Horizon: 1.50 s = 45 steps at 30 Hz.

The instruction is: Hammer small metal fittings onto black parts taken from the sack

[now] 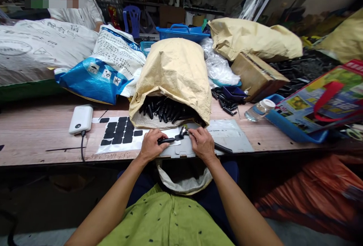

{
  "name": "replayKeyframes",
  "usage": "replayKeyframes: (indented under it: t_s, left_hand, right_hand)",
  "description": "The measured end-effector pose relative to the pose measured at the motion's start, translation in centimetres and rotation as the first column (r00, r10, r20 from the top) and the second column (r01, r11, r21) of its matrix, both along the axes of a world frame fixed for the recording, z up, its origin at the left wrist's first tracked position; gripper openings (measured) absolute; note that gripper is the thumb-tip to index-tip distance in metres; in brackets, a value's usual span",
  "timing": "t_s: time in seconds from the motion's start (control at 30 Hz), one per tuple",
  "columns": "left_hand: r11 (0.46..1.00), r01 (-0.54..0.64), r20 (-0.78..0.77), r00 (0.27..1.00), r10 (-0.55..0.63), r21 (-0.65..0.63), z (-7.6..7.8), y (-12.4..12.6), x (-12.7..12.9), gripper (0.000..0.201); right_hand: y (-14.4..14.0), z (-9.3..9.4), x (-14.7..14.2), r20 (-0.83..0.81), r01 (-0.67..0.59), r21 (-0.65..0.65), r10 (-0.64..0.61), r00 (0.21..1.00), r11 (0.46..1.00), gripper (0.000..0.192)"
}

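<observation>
My left hand [151, 144] rests at the table's front edge, its fingers closed on a slim black tube-like piece [168, 140] that points right. In my right hand [203, 143] is a small hammer [183, 131]; its dark metal head lies just right of the black piece's tip, and its black handle sticks out beyond my palm. Beneath both hands lies a grey board [232, 134]. Just ahead, a tan sack [176, 64] opens toward me, with many similar black pieces [164, 110] in its mouth. A white sheet with black rounded-square patches [117, 130] lies left of my left hand.
A white power bank [81, 119] with a cable sits left. On the right stand a clear bottle [258, 110], a blue tray [297, 130] with a colourful bag, and a wooden box [255, 76]. Printed sacks [110, 64] fill the back left; a person sits behind them.
</observation>
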<state>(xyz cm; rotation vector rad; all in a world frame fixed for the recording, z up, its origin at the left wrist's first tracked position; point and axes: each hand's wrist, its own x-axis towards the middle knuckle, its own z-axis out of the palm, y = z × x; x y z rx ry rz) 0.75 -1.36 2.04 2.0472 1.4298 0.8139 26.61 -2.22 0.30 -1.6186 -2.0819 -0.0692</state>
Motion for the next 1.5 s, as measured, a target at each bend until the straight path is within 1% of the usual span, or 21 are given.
replayKeyframes:
  t_s: [0.07, 0.13, 0.2, 0.23, 0.3, 0.4, 0.47, 0.53, 0.6, 0.7, 0.83, 0.93, 0.97, 1.03, 1.1, 1.13, 1.2, 1.27, 1.37, 1.43, 1.5]
  left_hand:
    - [0.991, 0.134, 0.09, 0.987, -0.133, -0.006, 1.1, -1.9, 0.3, 0.016]
    - [0.945, 0.32, 0.151, 0.94, -0.307, -0.072, 1.8, -4.4, 1.1, 0.02]
    - [0.881, 0.44, 0.101, 0.898, -0.429, -0.174, 1.7, -6.9, 2.2, 0.022]
    - [0.865, 0.449, 0.026, 0.89, -0.456, -0.226, 1.4, -7.9, 2.8, 0.022]
    - [0.872, 0.372, -0.176, 0.881, -0.44, -0.317, 0.2, -9.2, 3.9, 0.023]
    - [0.906, 0.14, -0.447, 0.833, -0.326, -0.4, -1.8, -9.6, 5.1, 0.025]
    - [0.905, 0.014, -0.547, 0.793, -0.269, -0.424, -2.7, -9.3, 5.3, 0.027]
    - [0.898, -0.052, -0.593, 0.767, -0.245, -0.437, -3.2, -8.9, 5.3, 0.029]
    - [0.898, -0.061, -0.605, 0.759, -0.242, -0.436, -3.3, -8.9, 5.2, 0.032]
    - [0.909, -0.008, -0.576, 0.776, -0.257, -0.417, -3.0, -9.6, 5.0, 0.033]
    - [0.9, 0.15, -0.394, 0.861, -0.322, -0.408, -1.0, -10.1, 4.5, 0.023]
    - [0.897, 0.171, -0.177, 0.949, -0.261, -0.408, 1.6, -8.1, 3.7, 0.022]
    - [0.91, 0.131, -0.123, 0.973, -0.193, -0.394, 2.4, -6.7, 3.3, 0.025]
    - [0.954, -0.067, -0.063, 0.997, 0.051, -0.293, 3.6, -3.1, 2.3, 0.028]
    - [0.932, -0.338, -0.082, 0.941, 0.329, -0.129, 4.0, 1.1, 1.1, 0.027]
    - [0.898, -0.436, -0.102, 0.898, 0.429, -0.059, 3.9, 3.1, 0.6, 0.028]
    - [0.831, -0.556, -0.16, 0.819, 0.551, 0.016, 3.3, 6.6, -0.3, 0.033]
    - [0.781, -0.624, -0.227, 0.758, 0.611, 0.017, 2.5, 9.0, -0.9, 0.038]
    - [0.749, -0.66, -0.307, 0.727, 0.614, -0.064, 1.8, 10.6, -1.1, 0.035]
    - [0.752, -0.653, -0.315, 0.735, 0.6, -0.089, 1.8, 10.4, -1.2, 0.03]
    - [0.784, -0.62, -0.274, 0.759, 0.59, -0.031, 1.9, 9.3, -1.2, 0.028]
  right_hand:
    - [0.0, 0.1, 0.0, -0.002, -0.002, -0.008, 0.002, 1.0, 1.0, 0.025]
    - [-0.1, 0.2, 0.0, -0.001, 0.001, -0.013, -0.001, 1.0, 1.0, 0.024]
    - [-0.1, 0.2, 0.0, 0.002, 0.005, -0.014, -0.005, 1.0, 1.0, 0.024]
    - [-0.1, 0.2, 0.0, 0.004, 0.008, -0.013, -0.008, 1.0, 1.0, 0.024]
    - [-0.1, 0.3, -0.1, 0.006, 0.012, -0.011, -0.012, 1.0, 1.0, 0.024]
    - [-0.1, 0.3, -0.1, 0.005, 0.014, -0.002, -0.014, 1.0, 1.0, 0.023]
    - [-0.2, 0.3, -0.1, 0.004, 0.013, 0.003, -0.013, 1.0, 1.0, 0.023]
    - [-0.2, 0.3, -0.1, 0.002, 0.016, 0.008, -0.016, 1.0, 1.0, 0.023]
    - [-0.2, 0.3, -0.1, -0.003, 0.018, 0.011, -0.018, 1.0, 1.0, 0.022]
    - [-0.2, 0.2, -0.1, -0.007, 0.02, 0.011, -0.02, 1.0, 1.0, 0.021]
    - [-0.2, 0.3, -0.1, -0.005, 0.021, 0.013, -0.021, 1.0, 1.0, 0.021]
    - [-0.2, 0.2, -0.2, -0.002, 0.022, 0.016, -0.022, 1.0, 1.0, 0.022]
    - [-0.2, 0.2, -0.2, -0.002, 0.02, 0.018, -0.02, 1.0, 1.0, 0.022]
    - [-0.1, 0.1, -0.1, -0.004, 0.019, 0.022, -0.019, 1.0, 1.0, 0.022]
    - [-0.1, 0.1, -0.1, -0.006, 0.02, 0.025, -0.02, 1.0, 0.999, 0.022]
    - [-0.1, 0.1, -0.1, -0.006, 0.02, 0.026, -0.02, 1.0, 0.999, 0.022]
    - [-0.1, 0.2, 0.0, -0.006, 0.019, 0.025, -0.019, 1.0, 1.0, 0.021]
    - [-0.1, 0.2, 0.0, -0.006, 0.015, 0.023, -0.015, 1.0, 1.0, 0.021]
    - [-0.1, 0.3, 0.0, -0.007, 0.017, 0.02, -0.017, 1.0, 1.0, 0.02]
    - [-0.1, 0.3, 0.0, -0.005, 0.023, 0.018, -0.022, 1.0, 1.0, 0.02]
    - [-0.1, 0.2, 0.0, -0.006, 0.026, 0.016, -0.026, 1.0, 1.0, 0.02]
